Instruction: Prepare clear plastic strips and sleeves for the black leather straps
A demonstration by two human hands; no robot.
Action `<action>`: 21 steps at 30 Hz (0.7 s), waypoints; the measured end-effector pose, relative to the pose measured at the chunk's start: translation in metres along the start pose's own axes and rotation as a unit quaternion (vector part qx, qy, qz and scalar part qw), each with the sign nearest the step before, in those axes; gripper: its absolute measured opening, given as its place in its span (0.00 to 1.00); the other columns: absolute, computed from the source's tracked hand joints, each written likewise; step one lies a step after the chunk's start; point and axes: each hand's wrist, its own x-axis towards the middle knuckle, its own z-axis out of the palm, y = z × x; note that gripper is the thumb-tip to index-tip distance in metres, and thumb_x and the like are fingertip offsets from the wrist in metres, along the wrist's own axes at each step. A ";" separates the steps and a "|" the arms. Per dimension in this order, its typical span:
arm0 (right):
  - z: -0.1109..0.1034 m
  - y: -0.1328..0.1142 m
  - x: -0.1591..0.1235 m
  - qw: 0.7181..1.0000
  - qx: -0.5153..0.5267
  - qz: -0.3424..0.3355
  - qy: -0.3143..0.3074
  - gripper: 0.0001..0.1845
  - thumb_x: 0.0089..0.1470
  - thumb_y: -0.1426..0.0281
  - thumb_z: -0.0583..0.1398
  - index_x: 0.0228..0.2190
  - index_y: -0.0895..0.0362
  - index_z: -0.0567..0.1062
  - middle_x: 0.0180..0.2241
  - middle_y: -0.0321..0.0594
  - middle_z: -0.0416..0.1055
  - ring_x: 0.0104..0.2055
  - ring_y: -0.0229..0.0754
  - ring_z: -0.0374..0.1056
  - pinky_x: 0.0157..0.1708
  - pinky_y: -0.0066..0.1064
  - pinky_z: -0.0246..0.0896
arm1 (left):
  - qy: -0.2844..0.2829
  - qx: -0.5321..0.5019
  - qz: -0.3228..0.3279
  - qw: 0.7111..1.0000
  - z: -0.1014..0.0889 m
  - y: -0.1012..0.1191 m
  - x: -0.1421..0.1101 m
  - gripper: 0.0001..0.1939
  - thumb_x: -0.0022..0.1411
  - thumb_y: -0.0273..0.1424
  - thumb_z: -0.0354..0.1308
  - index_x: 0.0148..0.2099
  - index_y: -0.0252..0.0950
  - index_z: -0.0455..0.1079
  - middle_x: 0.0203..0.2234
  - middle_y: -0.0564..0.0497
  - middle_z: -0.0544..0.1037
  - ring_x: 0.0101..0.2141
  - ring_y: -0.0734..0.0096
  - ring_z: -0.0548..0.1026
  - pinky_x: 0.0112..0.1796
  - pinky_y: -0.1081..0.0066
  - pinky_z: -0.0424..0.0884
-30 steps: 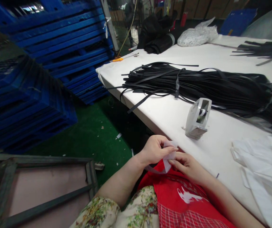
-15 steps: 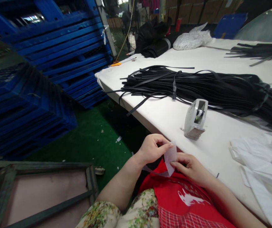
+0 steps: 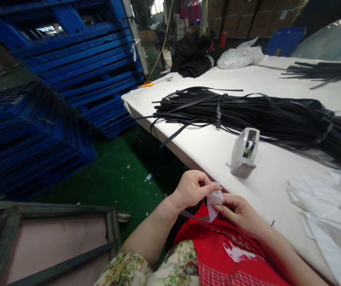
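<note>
My left hand (image 3: 192,188) and my right hand (image 3: 238,212) meet at the near edge of the white table (image 3: 212,149), just above my lap. Both pinch a small translucent white piece (image 3: 213,202), thin like tape or film, with a strip trailing down to the left. The fingers of both hands are closed on it. A grey tape dispenser (image 3: 245,153) stands on the table a short way beyond my hands.
A large bundle of black straps (image 3: 256,115) lies across the table, with more at the far right (image 3: 322,71). White folded material (image 3: 328,206) lies at the right. Blue pallets (image 3: 69,71) stack at the left. A metal frame (image 3: 54,238) sits low left.
Both hands stay at the table edge working the white piece; it was held up more upright half a second ago and now sits lower and more folded between the fingers.
</note>
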 end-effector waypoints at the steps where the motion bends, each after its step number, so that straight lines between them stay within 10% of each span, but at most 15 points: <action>1: 0.000 -0.001 0.000 1.000 0.003 -0.003 0.002 0.16 0.63 0.59 0.58 0.34 0.56 0.79 0.35 0.41 0.77 0.40 0.48 0.72 0.42 0.36 0.65 | 0.000 -0.002 0.000 1.000 0.001 0.000 0.000 0.19 0.52 0.40 0.69 0.21 0.31 0.71 0.15 0.56 0.69 0.18 0.82 0.60 0.20 0.78 0.54; 21: 0.004 -0.011 -0.003 0.999 0.024 -0.027 0.030 0.13 0.60 0.61 0.61 0.32 0.55 0.82 0.32 0.40 0.79 0.34 0.44 0.72 0.39 0.33 0.67 | 0.031 0.072 0.057 0.995 0.011 0.001 -0.007 0.20 0.51 0.42 0.70 0.19 0.33 0.69 0.17 0.55 0.72 0.19 0.81 0.64 0.22 0.78 0.57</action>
